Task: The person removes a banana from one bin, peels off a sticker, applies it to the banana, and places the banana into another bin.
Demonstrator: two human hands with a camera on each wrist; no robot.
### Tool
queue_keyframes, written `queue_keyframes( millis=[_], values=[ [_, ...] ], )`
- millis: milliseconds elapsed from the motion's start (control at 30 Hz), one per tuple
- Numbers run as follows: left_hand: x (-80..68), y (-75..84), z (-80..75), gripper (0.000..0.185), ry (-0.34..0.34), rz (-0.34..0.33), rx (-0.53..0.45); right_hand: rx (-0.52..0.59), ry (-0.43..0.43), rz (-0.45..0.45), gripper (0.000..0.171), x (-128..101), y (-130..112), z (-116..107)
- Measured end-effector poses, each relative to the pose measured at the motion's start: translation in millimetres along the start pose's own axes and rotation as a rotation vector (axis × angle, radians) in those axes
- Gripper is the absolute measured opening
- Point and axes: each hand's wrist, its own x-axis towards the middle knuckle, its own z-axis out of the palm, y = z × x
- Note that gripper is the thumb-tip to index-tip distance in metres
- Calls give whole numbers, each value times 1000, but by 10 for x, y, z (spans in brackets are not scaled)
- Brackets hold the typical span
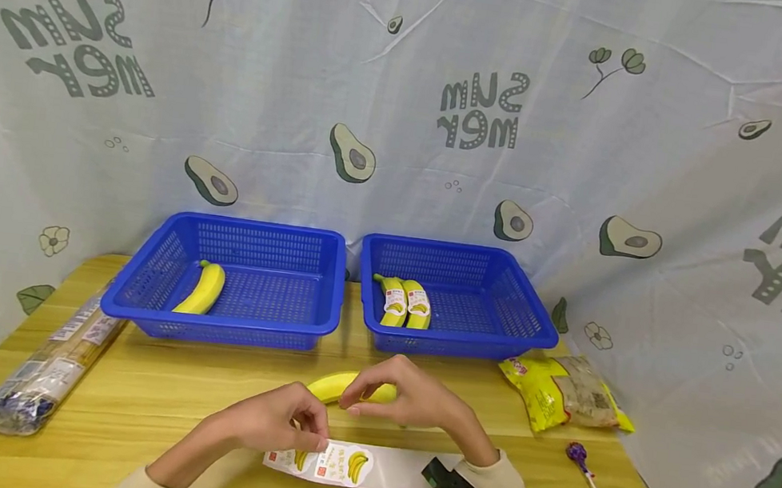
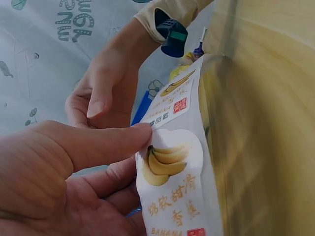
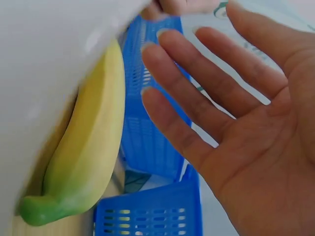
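My left hand pinches a strip of banana stickers between thumb and fingers near its left part. The strip stretches to the right above the table; its backing shows two printed labels and a plain whitish length. In the left wrist view, the thumb presses beside a label with a banana picture and gold lettering. My right hand hovers over the strip, fingers slightly bent and holding nothing; its palm faces the right wrist camera. Behind both hands a yellow banana lies on the table, partly hidden by the right hand.
A blue basket at left holds one banana. Another blue basket holds two labelled bananas. A long clear package lies at left. At right are a yellow bag and a purple lollipop.
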Motion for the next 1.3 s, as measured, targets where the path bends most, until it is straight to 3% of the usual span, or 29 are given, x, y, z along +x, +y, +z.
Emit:
queue_keyframes(
  millis=[267, 500, 600, 900, 1300],
  values=[
    [105, 129, -9, 9, 82, -48, -24, 33, -29, -14, 12, 12, -89, 19],
    [141, 192, 6, 15, 185, -37, -9, 39, 35, -1, 27, 9, -121, 28],
    [144, 219, 9, 16, 228, -35, -5, 10, 65, -12, 26, 21, -133, 29],
    [108, 241, -55, 7, 270, -14, 14, 10, 70, 0, 16, 18, -139, 20],
    [112, 243, -42, 19, 241, 19, -118, -10, 69, -5, 12, 4, -143, 5]
  ],
)
